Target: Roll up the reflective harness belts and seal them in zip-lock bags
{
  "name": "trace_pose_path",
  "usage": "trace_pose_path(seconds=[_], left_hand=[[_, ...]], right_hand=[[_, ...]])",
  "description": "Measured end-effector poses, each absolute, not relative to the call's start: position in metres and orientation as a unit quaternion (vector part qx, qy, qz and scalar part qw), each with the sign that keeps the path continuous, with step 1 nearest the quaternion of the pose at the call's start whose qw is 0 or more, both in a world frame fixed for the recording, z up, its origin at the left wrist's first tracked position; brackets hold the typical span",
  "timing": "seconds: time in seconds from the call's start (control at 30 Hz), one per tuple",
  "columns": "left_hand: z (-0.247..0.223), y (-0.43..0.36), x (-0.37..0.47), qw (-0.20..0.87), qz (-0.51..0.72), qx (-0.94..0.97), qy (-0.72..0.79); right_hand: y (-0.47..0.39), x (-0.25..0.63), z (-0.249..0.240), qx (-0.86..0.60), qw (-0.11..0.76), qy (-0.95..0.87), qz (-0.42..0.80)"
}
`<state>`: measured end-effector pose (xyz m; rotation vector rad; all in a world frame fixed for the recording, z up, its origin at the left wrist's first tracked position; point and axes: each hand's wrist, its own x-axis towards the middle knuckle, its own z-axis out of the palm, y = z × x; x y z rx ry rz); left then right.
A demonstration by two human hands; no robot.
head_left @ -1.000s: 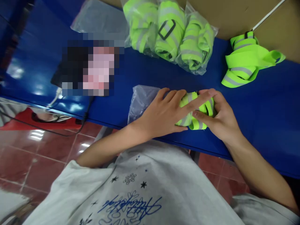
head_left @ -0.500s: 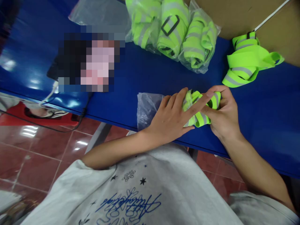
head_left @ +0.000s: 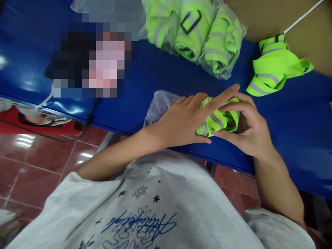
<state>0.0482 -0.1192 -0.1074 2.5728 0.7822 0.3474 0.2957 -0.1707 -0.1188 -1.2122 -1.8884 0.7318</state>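
A rolled neon-yellow reflective strap [head_left: 217,119] with grey stripes sits partly inside a clear plastic bag [head_left: 162,103] near the table's front edge. My left hand [head_left: 181,119] lies over the bag and grips the roll's left end, its index finger stretched along the top. At the roll's right end, my right hand [head_left: 252,126] curves its fingers and thumb around the loops that stick out of the bag. The fingertips of both hands come close together above the strap. The bag's mouth and the fingers under the roll are hidden.
Several bagged strap rolls [head_left: 193,31] stand at the back of the blue table [head_left: 293,138]. An unbagged strap [head_left: 272,65] lies at the right against a cardboard box [head_left: 298,20]. A blurred-out item [head_left: 103,65] with cables lies left, near another plastic bag [head_left: 114,14]. Below is a red stool [head_left: 52,126].
My right hand has loosened its pinch and spread its fingers around the strap's end. The roll and bag have shifted slightly left with my left hand, and the view has moved a little.
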Motion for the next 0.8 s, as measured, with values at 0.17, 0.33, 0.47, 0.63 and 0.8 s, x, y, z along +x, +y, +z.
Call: trace_pose_path(seconds=[0.17,0.33,0.47,0.63,0.8], left_hand=[[-0.118,-0.122,0.039,0.151,0.101,0.949,0.258],[-0.119,-0.120,0.040,0.122,0.118,0.940,0.297],[-0.112,-0.119,0.038,0.124,0.110,0.940,0.299],[-0.105,-0.116,0.037,0.120,0.079,0.945,0.293],[-0.100,-0.111,0.043,0.098,0.055,0.954,0.278]], right_hand=[[-0.173,0.280,-0.132,-0.508,0.373,-0.735,0.249],[-0.182,0.268,-0.134,-0.505,0.373,-0.769,0.119],[-0.190,0.270,-0.136,-0.498,0.313,-0.804,0.086],[-0.193,0.270,-0.140,-0.485,0.223,-0.824,0.187],[-0.191,0.260,-0.134,-0.449,0.181,-0.851,0.205]])
